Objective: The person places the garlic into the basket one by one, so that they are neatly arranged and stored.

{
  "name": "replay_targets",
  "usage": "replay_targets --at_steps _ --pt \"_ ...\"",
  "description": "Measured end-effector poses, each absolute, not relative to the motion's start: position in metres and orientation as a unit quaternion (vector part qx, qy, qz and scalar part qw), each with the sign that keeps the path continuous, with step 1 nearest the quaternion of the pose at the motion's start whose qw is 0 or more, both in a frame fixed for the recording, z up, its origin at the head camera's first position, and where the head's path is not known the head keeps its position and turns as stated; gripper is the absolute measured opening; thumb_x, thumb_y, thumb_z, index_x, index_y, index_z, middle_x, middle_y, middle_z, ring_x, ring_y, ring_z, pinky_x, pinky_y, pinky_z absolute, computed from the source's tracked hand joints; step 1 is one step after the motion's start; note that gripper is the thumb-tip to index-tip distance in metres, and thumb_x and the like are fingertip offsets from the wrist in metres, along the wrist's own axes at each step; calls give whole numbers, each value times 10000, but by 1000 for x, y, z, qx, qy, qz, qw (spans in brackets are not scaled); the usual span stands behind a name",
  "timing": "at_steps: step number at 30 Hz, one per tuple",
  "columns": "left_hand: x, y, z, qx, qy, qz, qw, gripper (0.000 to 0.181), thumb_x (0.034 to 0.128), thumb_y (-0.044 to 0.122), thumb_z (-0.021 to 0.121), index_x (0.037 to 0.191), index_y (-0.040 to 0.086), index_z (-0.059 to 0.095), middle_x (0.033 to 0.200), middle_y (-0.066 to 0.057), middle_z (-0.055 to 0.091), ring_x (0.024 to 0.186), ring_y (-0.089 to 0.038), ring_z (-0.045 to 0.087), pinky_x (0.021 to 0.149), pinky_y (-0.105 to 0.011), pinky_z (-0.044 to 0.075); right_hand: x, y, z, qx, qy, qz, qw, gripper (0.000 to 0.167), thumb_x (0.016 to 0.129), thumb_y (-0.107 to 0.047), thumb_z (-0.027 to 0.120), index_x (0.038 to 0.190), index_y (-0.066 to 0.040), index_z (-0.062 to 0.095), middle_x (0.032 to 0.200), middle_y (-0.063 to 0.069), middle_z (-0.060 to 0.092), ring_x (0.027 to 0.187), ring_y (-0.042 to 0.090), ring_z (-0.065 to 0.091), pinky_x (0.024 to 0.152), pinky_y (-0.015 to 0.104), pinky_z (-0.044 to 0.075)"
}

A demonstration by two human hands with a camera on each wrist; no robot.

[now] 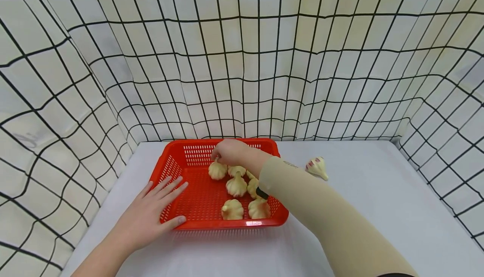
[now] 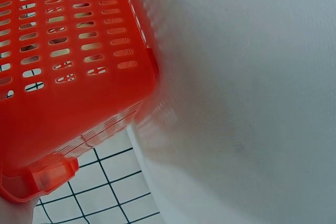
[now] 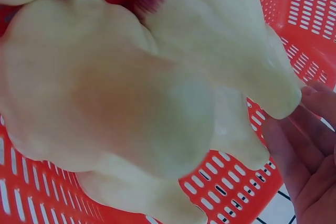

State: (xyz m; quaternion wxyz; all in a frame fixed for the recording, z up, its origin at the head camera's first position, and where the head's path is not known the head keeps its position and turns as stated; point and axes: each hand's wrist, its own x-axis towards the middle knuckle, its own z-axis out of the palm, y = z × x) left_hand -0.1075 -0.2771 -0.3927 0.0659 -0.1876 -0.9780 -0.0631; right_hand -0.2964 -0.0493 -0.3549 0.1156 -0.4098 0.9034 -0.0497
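Note:
In the head view, my left hand lies with spread fingers on the left side and near rim of a red plastic basket. My right hand reaches into the back of the basket. Its fingers pinch the stem of a pale garlic bulb; this stem also shows in the right wrist view. Several more garlic bulbs lie around it, such as a middle bulb, a front bulb and a front-right bulb. The forearm hides part of the basket's right side.
One garlic bulb with purple streaks lies outside, on the white table right of the basket. Black netting over white sheeting encloses the back and both sides. The left wrist view shows the basket's slotted outer wall.

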Motion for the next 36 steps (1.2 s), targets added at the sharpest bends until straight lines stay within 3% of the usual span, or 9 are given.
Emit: replay_targets --at_steps 6,18,25,36 --pt "-109 -278 -396 -192 -977 -60 75 791 864 633 630 1527 262 412 1569 -19 385 1449 -343 303 1192 -550 128 -295 -49 -356 -412 903 -49 114 289 999 -155 597 1269 -177 698 1243 -41 661 1121 114 581 953 261 476" --pt "-108 -277 -393 -187 -978 -61 65 793 856 635 638 1519 252 429 1566 -32 390 1441 -360 311 1171 -585 162 -297 -42 -340 -415 900 -71 115 325 979 -208 641 1302 -192 672 1161 -42 670 1029 106 593 822 245 504" --pt "-108 -276 -391 -185 -979 -60 65 790 859 633 636 1518 250 431 1564 -38 394 1442 -364 309 1171 -587 162 -297 -32 -328 -403 901 -115 114 336 977 -240 649 1310 -200 664 1202 -52 663 1089 110 588 863 246 500" --pt "-109 -276 -392 -186 -979 -59 65 790 860 639 629 1519 252 428 1563 -38 395 1443 -364 305 1166 -594 169 -297 -6 -311 -388 900 -180 89 312 963 -287 664 1267 -223 691 1128 -78 673 1057 114 615 886 276 500"
